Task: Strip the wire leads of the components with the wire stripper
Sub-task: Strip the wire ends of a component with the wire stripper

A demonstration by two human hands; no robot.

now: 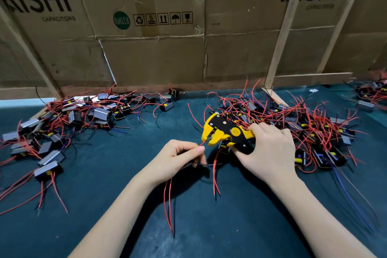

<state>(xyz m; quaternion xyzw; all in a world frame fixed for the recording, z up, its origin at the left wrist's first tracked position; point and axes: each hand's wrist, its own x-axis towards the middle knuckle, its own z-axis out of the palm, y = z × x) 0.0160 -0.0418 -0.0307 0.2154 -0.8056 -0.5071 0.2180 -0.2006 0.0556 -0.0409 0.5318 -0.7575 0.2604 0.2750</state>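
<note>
My right hand (270,148) grips the handles of a yellow and black wire stripper (225,132), whose jaws point left and stand apart. My left hand (178,157) pinches a thin red wire lead (203,144) between thumb and finger. The lead's tip reaches up to the stripper's jaws. The component that the lead belongs to is hidden in my left palm. More red leads (168,207) hang down from under that hand, and a dark lead (207,164) runs to the right.
A pile of components with red leads (69,117) lies at the left on the blue-green mat (125,174). A bigger tangled pile (303,123) lies behind and right of my right hand. Cardboard walls (157,58) with wooden struts close off the back.
</note>
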